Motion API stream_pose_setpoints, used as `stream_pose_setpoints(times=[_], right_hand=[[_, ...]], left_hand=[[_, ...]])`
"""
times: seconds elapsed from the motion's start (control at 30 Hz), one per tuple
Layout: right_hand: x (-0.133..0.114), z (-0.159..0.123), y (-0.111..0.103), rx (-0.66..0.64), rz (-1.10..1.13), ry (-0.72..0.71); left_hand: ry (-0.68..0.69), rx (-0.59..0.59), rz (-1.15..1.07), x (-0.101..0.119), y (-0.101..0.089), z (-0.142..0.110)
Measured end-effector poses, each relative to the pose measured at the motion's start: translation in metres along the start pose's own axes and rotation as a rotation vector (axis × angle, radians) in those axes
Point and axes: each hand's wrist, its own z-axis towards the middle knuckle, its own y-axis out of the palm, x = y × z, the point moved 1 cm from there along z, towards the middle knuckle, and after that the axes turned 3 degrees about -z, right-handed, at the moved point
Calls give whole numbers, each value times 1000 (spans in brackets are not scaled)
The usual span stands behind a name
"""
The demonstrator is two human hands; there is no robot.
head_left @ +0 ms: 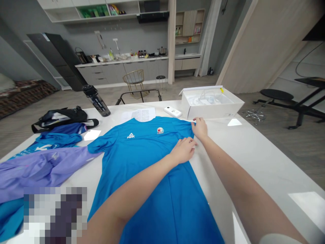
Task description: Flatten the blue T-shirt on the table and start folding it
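A bright blue sports shirt (142, 159) lies flat, front up, on the white table (259, 152), with a white logo and a round badge on its chest. My left hand (183, 149) rests on the shirt near its right armpit area, fingers bent and pressing on the cloth. My right hand (200, 128) is at the shirt's right shoulder edge, fingers closed on the fabric there. The right sleeve is not visible; it seems tucked under or folded in.
A purple garment (38, 169) and other blue clothes (54, 139) lie at the left. A black bag (63, 117), a dark water bottle (98, 101), a small white device (172, 112) and an open white box (210, 103) sit at the back. Chairs stand beyond.
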Motion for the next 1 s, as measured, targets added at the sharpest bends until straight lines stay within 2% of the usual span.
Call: stream_pose_setpoints(times=[0.1,0.2,0.27,0.37,0.47,0.6,0.67,0.77,0.93,1.0], right_hand=[[-29,-41,-26,-27,78,-145],[-69,-106,-56,-153,207,-373],[-95,-158,-74,-262,257,-490],[-119,-233,-96,-396,259,-589],[-117,-296,-116,-444,207,-623],[-87,-356,-144,-417,156,-549],[-70,-376,-156,-380,142,-490],[-53,-393,-170,-305,124,-429],[-46,-393,-181,-303,11,-434],[-44,-390,-184,-300,-76,-392]], left_hand=[[-33,63,4,-20,-25,-56],[-127,100,69,-37,-46,-122],[-201,110,124,-38,-53,-170],[-291,113,183,-23,-55,-247],[-330,102,205,4,-50,-328],[-347,90,223,30,-40,-419],[-344,111,230,35,-38,-449],[-343,165,229,33,-38,-478],[-306,211,187,26,-44,-502],[-313,220,175,24,-48,-508]])
